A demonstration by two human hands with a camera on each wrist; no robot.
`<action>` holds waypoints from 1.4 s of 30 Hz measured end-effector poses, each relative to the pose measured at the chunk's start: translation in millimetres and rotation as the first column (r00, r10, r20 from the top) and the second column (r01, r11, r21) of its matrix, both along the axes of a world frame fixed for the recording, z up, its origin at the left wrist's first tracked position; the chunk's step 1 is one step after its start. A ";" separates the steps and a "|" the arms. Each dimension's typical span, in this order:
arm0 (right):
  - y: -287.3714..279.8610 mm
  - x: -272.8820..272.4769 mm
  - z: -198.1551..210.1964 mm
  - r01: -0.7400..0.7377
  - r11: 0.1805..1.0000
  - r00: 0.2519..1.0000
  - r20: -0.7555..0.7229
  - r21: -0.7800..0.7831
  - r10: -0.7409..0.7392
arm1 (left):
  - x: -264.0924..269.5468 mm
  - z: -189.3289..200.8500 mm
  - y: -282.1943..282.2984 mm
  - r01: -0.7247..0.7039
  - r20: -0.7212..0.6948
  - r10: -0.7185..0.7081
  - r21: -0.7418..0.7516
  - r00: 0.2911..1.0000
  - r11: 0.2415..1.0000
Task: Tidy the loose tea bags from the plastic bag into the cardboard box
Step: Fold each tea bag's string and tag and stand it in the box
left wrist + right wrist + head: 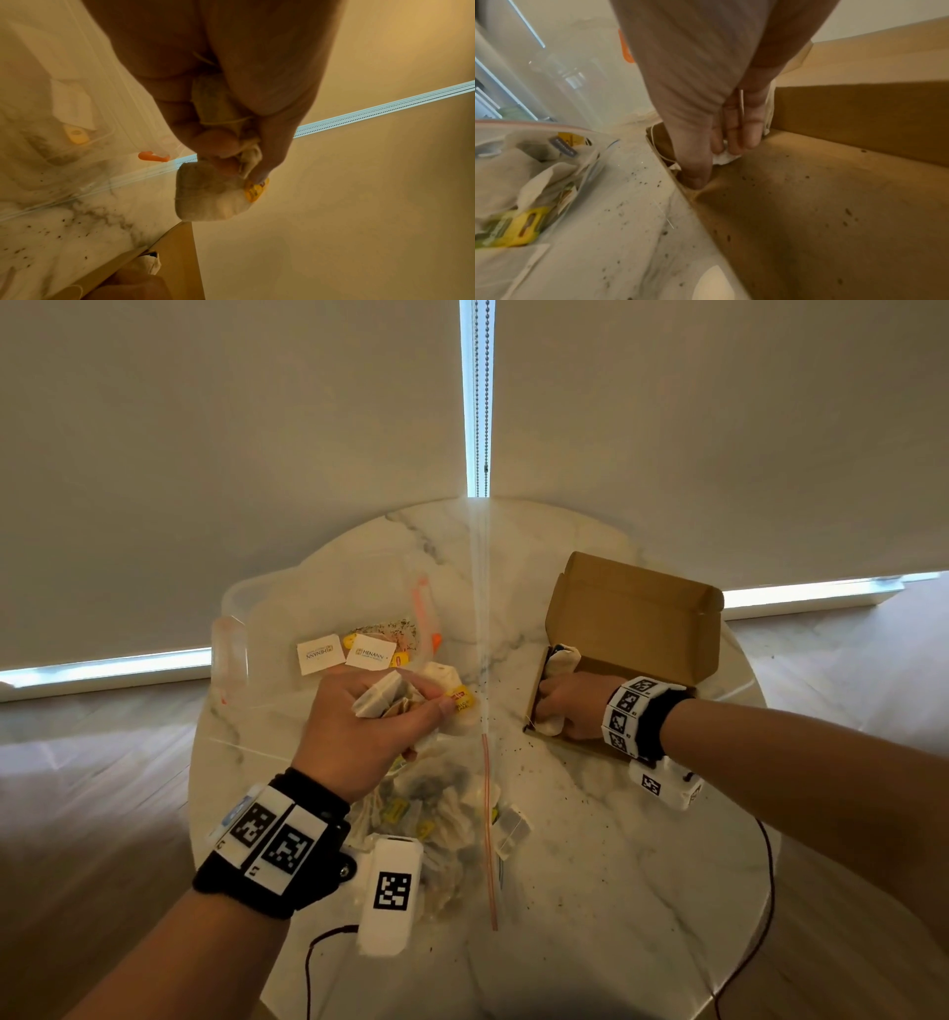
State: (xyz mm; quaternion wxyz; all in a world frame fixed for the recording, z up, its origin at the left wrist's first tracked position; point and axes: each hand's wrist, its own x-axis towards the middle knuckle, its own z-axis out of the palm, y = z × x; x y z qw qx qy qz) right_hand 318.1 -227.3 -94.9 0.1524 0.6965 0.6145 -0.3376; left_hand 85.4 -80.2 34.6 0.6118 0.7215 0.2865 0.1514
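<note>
My left hand (411, 706) hovers over the clear plastic bag (447, 814) and grips a bunch of tea bags (382, 698). From the left wrist, these tea bags (210, 194) bulge out between thumb and fingers, a yellow tag (255, 190) hanging beside them. The open cardboard box (637, 618) lies to the right, lid tipped back. My right hand (544, 711) is inside its left end. There its straight fingers (741, 140) press on a white tea bag (725, 159), with the thumb down against the box wall. More tea bags (562, 660) stand at that end.
A second zip bag with an orange slider (426, 618) lies at the back left, with white sachets (318, 654) in it. Tea crumbs dot the round marble table (590, 865) and the box floor (834, 203). Wrist-camera cables trail over the table's front edge.
</note>
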 end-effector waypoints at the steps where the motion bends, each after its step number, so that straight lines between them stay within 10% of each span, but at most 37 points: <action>1: 1.5 -1.1 -0.7 -0.015 1.000 1.000 0.011 -0.008 0.015 | -1.2 -0.7 0.6 0.005 -0.002 -0.005 -0.001 1.000 1.000; 30: 3.0 -1.7 -2.4 -0.075 0.997 0.995 0.063 -0.026 0.076 | -4.6 -3.9 2.4 -0.019 -0.005 0.019 -0.023 1.000 1.000; 42: -10.4 -3.7 18.1 0.500 0.815 0.865 -0.210 0.293 -0.455 | -2.7 -4.9 2.5 -0.015 0.010 0.015 -0.017 1.000 1.000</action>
